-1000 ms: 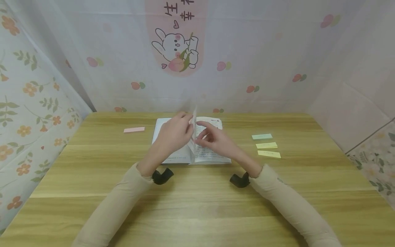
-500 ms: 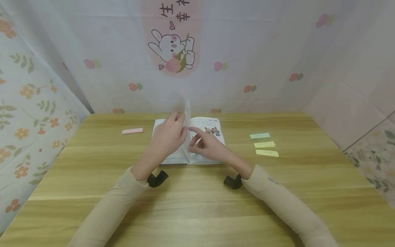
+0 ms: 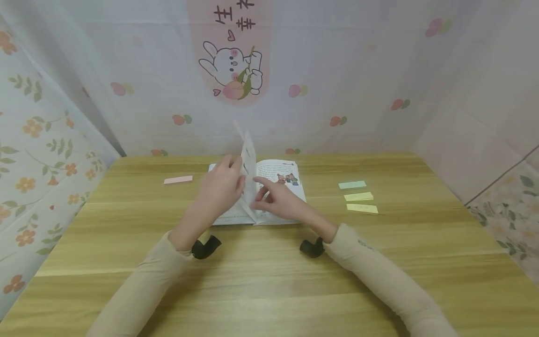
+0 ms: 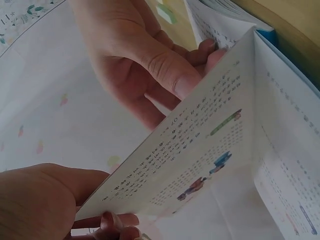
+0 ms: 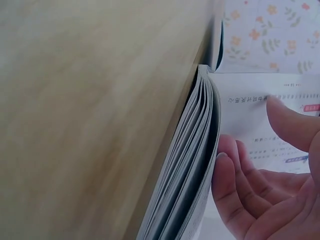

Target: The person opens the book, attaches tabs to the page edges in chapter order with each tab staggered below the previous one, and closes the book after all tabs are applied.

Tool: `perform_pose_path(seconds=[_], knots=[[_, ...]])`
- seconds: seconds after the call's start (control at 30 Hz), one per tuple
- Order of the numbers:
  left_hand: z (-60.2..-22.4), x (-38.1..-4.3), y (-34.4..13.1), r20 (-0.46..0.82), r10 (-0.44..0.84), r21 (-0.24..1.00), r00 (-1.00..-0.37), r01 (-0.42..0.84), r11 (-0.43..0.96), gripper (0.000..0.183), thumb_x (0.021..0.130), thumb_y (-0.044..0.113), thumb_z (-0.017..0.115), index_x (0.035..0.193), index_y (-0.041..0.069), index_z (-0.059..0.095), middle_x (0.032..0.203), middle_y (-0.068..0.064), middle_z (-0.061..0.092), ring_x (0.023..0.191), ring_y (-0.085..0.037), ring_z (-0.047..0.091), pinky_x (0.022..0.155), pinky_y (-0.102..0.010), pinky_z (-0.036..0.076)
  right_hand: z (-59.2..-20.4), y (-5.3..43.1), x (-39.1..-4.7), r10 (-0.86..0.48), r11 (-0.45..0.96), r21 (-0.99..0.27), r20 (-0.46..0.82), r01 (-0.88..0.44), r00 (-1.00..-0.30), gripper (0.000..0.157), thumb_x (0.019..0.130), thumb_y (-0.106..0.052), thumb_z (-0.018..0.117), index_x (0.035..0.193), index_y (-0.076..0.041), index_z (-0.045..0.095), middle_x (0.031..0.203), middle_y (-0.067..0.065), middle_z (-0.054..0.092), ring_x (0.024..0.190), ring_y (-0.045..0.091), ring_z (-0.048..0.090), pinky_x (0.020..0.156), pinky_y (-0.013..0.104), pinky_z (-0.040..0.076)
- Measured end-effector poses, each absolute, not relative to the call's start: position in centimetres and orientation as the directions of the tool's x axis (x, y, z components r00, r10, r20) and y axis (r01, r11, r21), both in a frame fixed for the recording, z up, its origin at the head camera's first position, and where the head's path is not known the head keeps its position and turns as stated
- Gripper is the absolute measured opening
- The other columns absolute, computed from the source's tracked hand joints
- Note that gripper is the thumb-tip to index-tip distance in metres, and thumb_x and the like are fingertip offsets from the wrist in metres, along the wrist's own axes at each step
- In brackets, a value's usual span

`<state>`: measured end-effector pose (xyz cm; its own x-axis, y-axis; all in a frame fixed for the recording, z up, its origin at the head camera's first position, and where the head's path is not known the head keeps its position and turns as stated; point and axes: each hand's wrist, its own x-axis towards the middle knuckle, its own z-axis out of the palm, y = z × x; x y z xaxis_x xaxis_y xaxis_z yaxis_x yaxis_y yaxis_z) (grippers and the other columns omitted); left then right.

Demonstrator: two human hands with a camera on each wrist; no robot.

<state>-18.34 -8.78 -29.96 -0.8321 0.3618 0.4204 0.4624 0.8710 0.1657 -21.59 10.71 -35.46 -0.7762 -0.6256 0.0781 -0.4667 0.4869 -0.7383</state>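
Wood-grain table [image 3: 269, 281], open book [image 3: 269, 169], printed curtain [image 3: 320, 61] behind

The open white paper book [image 3: 269, 169], its raised page [image 3: 249, 164] between left hand [image 3: 221, 185] and right hand [image 3: 280, 200], lies on the brown wood-grain desk [image 3: 269, 281] before a white patterned cloth [image 3: 320, 56]. Left of the book is a flat pink paper strip [image 3: 178, 179]; right of it, a flat pale-green paper strip [image 3: 352, 185] and two flat yellow paper strips [image 3: 362, 208] (the green farthest back).

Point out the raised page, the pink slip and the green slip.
Raised page [image 4: 196, 145], left wrist view: middle of its printed face.
Pink slip [image 3: 178, 179], head view: middle of its top face.
Green slip [image 3: 353, 185], head view: middle of its top face.
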Motion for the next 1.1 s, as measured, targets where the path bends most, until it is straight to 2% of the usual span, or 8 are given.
perform_pose_path(seconds=[0.23, 0.53, 0.8, 0.9, 1.1], knots=[[-30.3, -18.2, -10.0, 0.407, 0.341, 0.167, -0.847, 0.437, 0.884, 0.029, 0.095, 0.008, 0.065, 0.116, -0.012, 0.06, 0.106, -0.025, 0.062, 0.079, -0.032, 0.062, 0.053, -0.04, 0.055, -35.5, 10.3, -21.9, -0.611, 0.535, -0.731, 0.012, -0.424, -0.792, 0.076, 0.095, -0.025, 0.073, 0.154, 0.0, 0.034, 0.101, 0.004, 0.068, 0.085, 0.013, 0.069, 0.072, 0.027, 0.054], [-30.9, -18.0, -11.2, 0.368, 0.318, 0.163, -0.874, 0.398, 0.903, 0.04, 0.096, 0.01, 0.064, 0.125, -0.015, 0.057, 0.099, -0.024, 0.059, 0.072, -0.028, 0.055, 0.05, -0.036, 0.051, -35.7, 9.8, -22.4, -0.598, 0.623, -0.659, -0.054, -0.421, -0.8, 0.082, 0.092, -0.026, 0.077, 0.156, -0.002, 0.032, 0.096, 0.002, 0.067, 0.08, 0.015, 0.063, 0.068, 0.025, 0.05], [-31.6, -17.7, -12.5, 0.328, 0.302, 0.153, -0.895, 0.365, 0.918, 0.037, 0.095, 0.012, 0.064, 0.118, -0.016, 0.054, 0.093, -0.024, 0.055, 0.071, -0.028, 0.053, 0.052, -0.037, 0.05, -35.9, 9.3, -22.9, -0.607, 0.653, -0.62, -0.088, -0.434, -0.79, 0.088, 0.09, -0.026, 0.079, 0.157, 0.001, 0.03, 0.093, 0.002, 0.065, 0.079, 0.015, 0.057, 0.069, 0.024, 0.046], [-31.7, -17.5, -12.8, 0.302, 0.291, 0.153, -0.908, 0.347, 0.925, 0.037, 0.095, 0.014, 0.066, 0.114, -0.015, 0.052, 0.094, -0.025, 0.056, 0.072, -0.03, 0.053, 0.053, -0.039, 0.052, -35.8, 9.1, -23.1, -0.605, 0.673, -0.597, -0.105, -0.436, -0.79, 0.089, 0.089, -0.028, 0.08, 0.157, 0.0, 0.029, 0.091, 0.002, 0.064, 0.077, 0.015, 0.054, 0.069, 0.024, 0.044], [-32.2, -17.5, -13.5, 0.223, 0.286, 0.158, -0.932, 0.324, 0.933, 0.048, 0.096, 0.019, 0.069, 0.118, -0.019, 0.05, 0.103, -0.031, 0.057, 0.077, -0.032, 0.056, 0.062, -0.043, 0.055, -35.8, 8.8, -23.5, -0.605, 0.706, -0.549, -0.141, -0.447, -0.783, 0.092, 0.09, -0.033, 0.078, 0.158, 0.0, 0.027, 0.089, 0.001, 0.062, 0.075, 0.014, 0.051, 0.067, 0.024, 0.042]])
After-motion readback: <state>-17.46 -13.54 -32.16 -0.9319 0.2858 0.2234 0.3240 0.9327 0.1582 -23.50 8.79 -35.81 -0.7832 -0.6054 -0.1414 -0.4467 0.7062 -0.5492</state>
